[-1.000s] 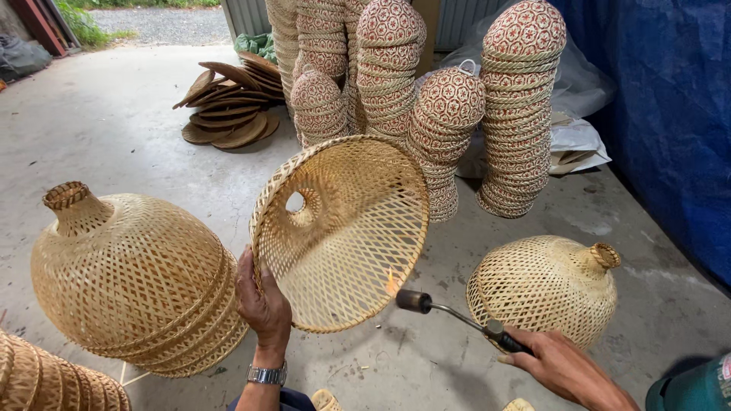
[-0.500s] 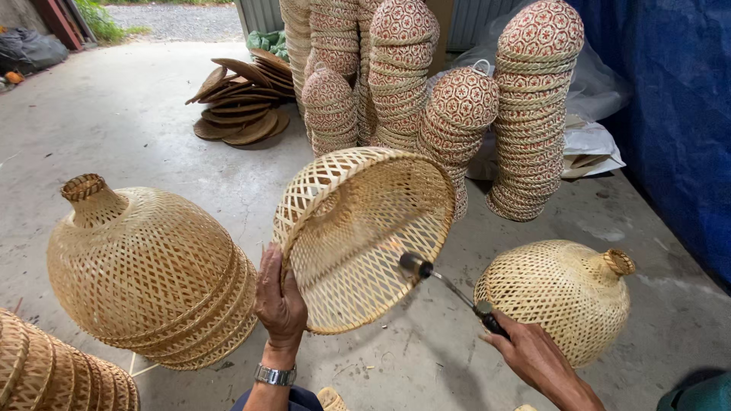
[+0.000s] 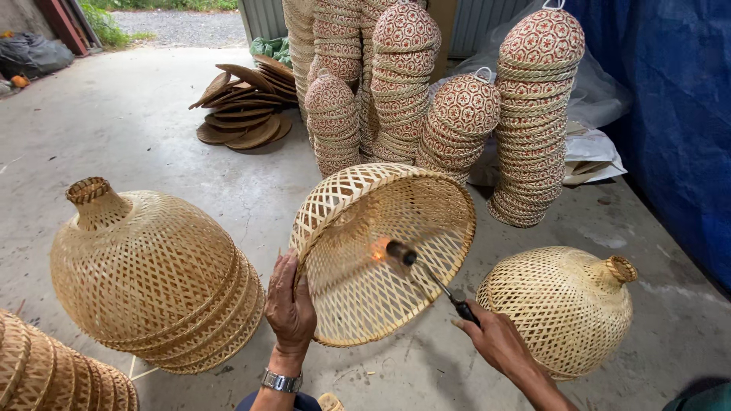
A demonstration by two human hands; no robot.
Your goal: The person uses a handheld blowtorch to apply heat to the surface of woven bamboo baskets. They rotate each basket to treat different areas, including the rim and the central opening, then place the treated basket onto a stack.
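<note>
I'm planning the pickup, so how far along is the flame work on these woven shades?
In hand: the left hand tilts one woven shade by its rim while the right hand holds a torch with its flame lit inside it. A single shade lies on its side at the right and a nested stack sits at the left; the pictures don't show which are already flamed, so the remainder is unclear.

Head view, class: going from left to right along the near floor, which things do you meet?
Stack of woven bamboo shades → left hand → open woven shade → gas torch → right hand → single woven shade.
</note>
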